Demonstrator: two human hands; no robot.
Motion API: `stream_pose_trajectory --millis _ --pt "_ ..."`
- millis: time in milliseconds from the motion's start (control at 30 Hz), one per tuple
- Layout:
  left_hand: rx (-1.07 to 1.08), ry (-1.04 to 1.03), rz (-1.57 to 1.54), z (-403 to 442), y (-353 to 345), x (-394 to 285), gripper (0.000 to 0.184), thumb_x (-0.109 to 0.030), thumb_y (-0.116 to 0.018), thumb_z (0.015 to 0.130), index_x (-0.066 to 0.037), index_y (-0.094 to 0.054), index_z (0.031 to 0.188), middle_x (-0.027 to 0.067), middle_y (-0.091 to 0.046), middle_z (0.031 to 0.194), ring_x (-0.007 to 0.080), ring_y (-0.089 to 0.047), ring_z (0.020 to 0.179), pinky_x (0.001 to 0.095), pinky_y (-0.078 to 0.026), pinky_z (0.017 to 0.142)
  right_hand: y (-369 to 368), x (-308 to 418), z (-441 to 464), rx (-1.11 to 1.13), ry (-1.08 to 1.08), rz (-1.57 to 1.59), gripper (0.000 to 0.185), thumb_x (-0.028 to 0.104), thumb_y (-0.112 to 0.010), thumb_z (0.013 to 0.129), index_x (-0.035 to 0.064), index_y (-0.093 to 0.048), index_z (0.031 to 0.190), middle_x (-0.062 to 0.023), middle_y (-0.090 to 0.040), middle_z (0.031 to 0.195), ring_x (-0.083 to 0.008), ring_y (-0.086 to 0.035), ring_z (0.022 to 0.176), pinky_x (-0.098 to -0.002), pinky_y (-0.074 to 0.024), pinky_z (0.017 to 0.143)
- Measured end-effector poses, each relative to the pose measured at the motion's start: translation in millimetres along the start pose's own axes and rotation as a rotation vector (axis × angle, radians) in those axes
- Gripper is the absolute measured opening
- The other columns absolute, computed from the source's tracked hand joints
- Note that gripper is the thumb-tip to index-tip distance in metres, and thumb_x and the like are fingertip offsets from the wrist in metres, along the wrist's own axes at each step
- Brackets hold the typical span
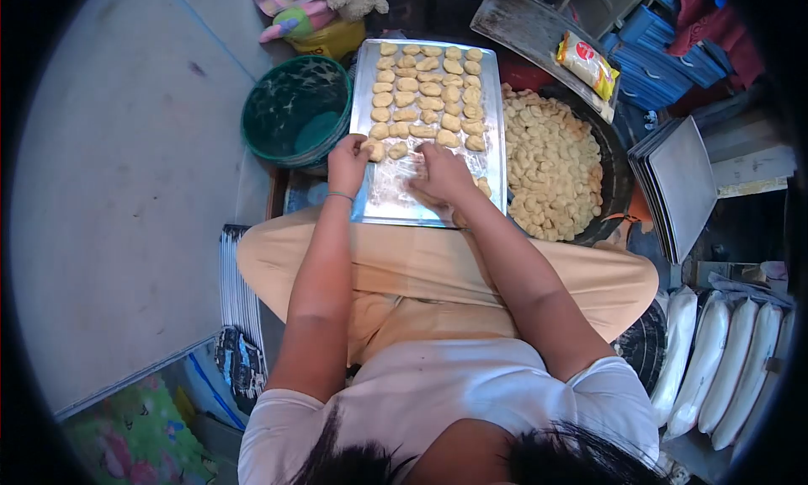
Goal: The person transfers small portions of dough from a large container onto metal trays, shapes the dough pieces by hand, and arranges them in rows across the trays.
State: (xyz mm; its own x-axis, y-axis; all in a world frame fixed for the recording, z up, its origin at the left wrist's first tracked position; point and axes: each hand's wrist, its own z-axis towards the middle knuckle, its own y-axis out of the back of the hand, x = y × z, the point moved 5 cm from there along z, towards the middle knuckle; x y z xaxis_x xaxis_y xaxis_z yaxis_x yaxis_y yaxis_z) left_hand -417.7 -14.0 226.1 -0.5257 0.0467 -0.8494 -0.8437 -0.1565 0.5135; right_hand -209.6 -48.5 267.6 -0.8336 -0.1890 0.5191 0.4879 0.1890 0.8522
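A metal tray [391, 186] lies in front of my crossed legs, with rows of pale dough pieces [406, 84] across its far part. My left hand [349, 161] is at the tray's left edge, its fingers closed on a dough piece [375, 151] at the near row's left end. Just right of it lies another small piece [397, 151]. My right hand [442, 172] is over the middle of the tray, palm down and fingers apart. A few pieces lie partly hidden beside and under my right wrist.
A wide dark basin [621, 161] full of dough pieces stands right of the tray. To the left is a green bucket [290, 106]. Stacked trays [677, 182], a yellow packet [587, 64] on a long tray, and long white bags [711, 363] are at the right.
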Motion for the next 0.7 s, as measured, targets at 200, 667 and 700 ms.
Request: stream_pose_trajectory --millis 200,667,700 --pt "0.146 0.352 -0.482 -1 -15 15 0.027 -0.007 -0.073 0.082 0.004 -0.063 0.104 0.0038 -0.062 0.074 0.0095 -0.057 0.062 0.0231 -0.048 0.057 -9 -20 2 0.177 0.085 -0.003 0.041 0.027 -0.077 0.073 0.0142 -0.064 0.109 -0.0095 -0.062 0.106 -0.029 -0.058 0.107 -0.0431 -0.0427 0.093" --pt "0.186 0.332 -0.798 -10 5 -7 0.014 -0.002 -0.07 0.085 -0.003 -0.059 0.094 0.0045 -0.064 0.081 0.0126 -0.062 0.072 0.0264 -0.054 0.07 -5 -51 39 -0.25 -0.032 0.819 0.032 0.006 -0.07 0.081 0.004 -0.067 0.112 -0.0111 -0.068 0.087 -0.0205 -0.065 0.079 -0.0326 -0.0526 0.069" --pt "0.14 0.302 -0.761 -8 5 -8 0.012 -0.002 -0.069 0.085 -0.002 -0.06 0.093 0.0051 -0.064 0.082 0.0128 -0.062 0.073 0.0269 -0.054 0.071 3 -51 39 -0.292 0.017 0.767 0.032 0.006 -0.071 0.081 0.0041 -0.066 0.112 -0.0108 -0.067 0.087 -0.0207 -0.065 0.08 -0.0329 -0.0525 0.069"
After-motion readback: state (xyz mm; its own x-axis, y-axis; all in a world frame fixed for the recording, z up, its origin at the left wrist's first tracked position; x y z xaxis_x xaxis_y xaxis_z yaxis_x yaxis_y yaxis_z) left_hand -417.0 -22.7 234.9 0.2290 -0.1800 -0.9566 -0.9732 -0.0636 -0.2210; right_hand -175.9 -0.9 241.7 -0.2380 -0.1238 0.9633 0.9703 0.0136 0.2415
